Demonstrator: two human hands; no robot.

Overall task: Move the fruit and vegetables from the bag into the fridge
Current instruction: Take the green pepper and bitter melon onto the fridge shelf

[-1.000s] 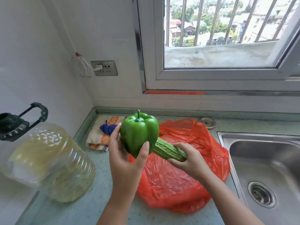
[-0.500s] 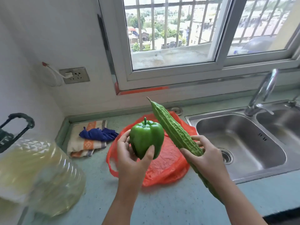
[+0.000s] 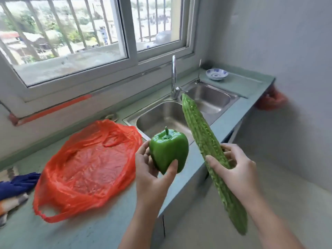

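My left hand (image 3: 152, 175) grips a shiny green bell pepper (image 3: 169, 151), stem up, above the counter's front edge. In my right hand (image 3: 233, 169) is a long bumpy bitter gourd (image 3: 203, 137), held near its middle and slanted, tip pointing up toward the tap. The red plastic bag (image 3: 88, 168) lies flattened on the green counter (image 3: 100, 229) to the left of both hands; I cannot tell whether anything is inside it. No fridge is in view.
A double steel sink (image 3: 167, 117) with a tap (image 3: 173, 78) sits behind the hands. A blue-and-white bowl (image 3: 216, 74) stands at the counter's far right end. Folded cloths (image 3: 14, 187) lie at the left edge. Bare floor (image 3: 269, 194) opens to the right, bounded by walls.
The view has swung right, away from the oil jug and the socket. Both hands have carried the pepper and the gourd rightward, off the bag and toward the counter's edge.
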